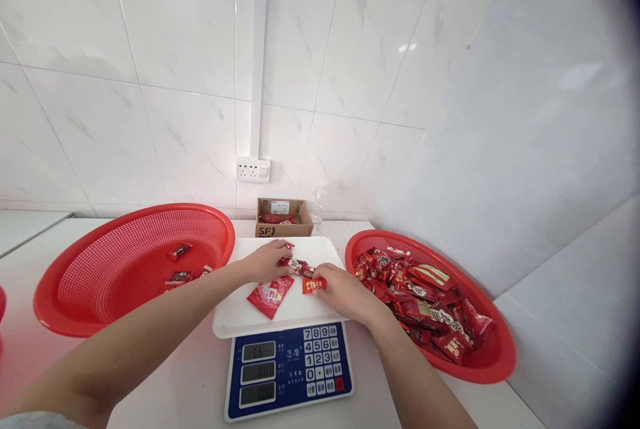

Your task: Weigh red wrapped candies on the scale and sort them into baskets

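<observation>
A blue electronic scale (290,369) with a white weighing tray (235,319) stands in front of me. On the tray lie a larger red packet (270,295) and a few small red sweets (297,265). My left hand (267,261) rests fingers-down on the small sweets at the tray's back. My right hand (345,292) pinches a small red-orange sweet (314,285) just above the tray.
A red mesh basket (90,282) on the left holds a few red packets (179,252). Another red basket (495,355) on the right is piled with several red packets. A small cardboard box (283,217) and a wall socket (253,169) sit behind, against tiled walls.
</observation>
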The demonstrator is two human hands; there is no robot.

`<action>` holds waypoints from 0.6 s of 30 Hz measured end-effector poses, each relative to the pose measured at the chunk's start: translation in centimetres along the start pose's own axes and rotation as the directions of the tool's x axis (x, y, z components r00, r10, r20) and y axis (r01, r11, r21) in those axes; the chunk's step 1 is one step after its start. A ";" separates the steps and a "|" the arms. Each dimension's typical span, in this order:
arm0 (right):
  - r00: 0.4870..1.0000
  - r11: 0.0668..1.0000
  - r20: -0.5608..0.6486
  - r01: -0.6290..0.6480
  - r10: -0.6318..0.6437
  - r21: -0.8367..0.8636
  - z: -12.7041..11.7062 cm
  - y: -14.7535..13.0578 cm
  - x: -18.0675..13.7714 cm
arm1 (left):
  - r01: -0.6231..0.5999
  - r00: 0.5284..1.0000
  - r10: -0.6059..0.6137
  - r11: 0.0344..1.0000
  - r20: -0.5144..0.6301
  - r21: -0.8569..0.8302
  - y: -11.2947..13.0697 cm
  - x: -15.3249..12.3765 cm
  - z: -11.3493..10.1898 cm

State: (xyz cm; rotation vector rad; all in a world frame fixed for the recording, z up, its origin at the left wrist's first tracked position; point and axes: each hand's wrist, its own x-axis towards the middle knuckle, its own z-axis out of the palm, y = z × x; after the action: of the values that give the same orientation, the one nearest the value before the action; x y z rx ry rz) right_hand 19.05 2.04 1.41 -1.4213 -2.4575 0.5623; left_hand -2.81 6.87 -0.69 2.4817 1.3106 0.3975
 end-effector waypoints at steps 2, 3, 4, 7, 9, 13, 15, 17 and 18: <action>1.000 1.000 0.022 -0.017 0.017 -0.015 -0.2 -0.3 -0.7 | 0.025 0.999 -0.025 1.000 -0.030 0.005 0.0 0.0 0.2; 0.999 1.000 0.032 -0.019 0.020 -0.020 -0.2 -0.5 -0.9 | 0.041 0.998 -0.040 0.999 -0.048 0.006 0.1 0.0 0.3; 0.999 0.999 0.038 -0.020 0.021 -0.027 -0.1 -0.7 -0.9 | 0.056 0.996 -0.056 0.998 -0.065 0.006 0.2 0.1 0.4; 0.999 0.997 -0.002 -0.033 0.033 -0.064 0.7 -1.1 -0.5 | 0.080 0.992 -0.081 0.997 -0.099 -0.013 0.8 0.3 0.7; 0.996 0.996 -0.071 -0.057 0.052 -0.075 1.4 -1.2 -0.1 | 0.084 0.989 -0.088 0.996 -0.117 -0.042 1.3 0.3 0.6; 0.966 0.997 -0.249 -0.051 0.064 0.058 2.0 -0.7 -0.7 | 0.125 0.972 -0.145 0.985 -0.183 -0.119 2.5 -1.7 -0.3; 0.939 0.986 -0.337 -0.021 0.077 0.166 2.2 -0.3 -2.0 | 0.161 0.955 -0.193 0.975 -0.227 -0.153 3.2 -4.1 -0.7; 0.907 0.967 -0.404 -0.012 0.118 0.255 2.4 0.2 -3.7 | 0.201 0.929 -0.248 0.961 -0.275 -0.188 4.0 -7.2 -0.5; 0.892 0.957 -0.427 -0.017 0.146 0.291 2.6 0.4 -4.6 | 0.219 0.901 -0.294 0.943 -0.319 -0.248 4.4 -8.9 -0.2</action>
State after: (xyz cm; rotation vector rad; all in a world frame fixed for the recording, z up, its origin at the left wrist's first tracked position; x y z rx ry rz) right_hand 20.62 -2.35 -1.19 -1.3619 -1.8843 0.5091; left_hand -4.43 -2.87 0.31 2.0907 1.6164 0.8957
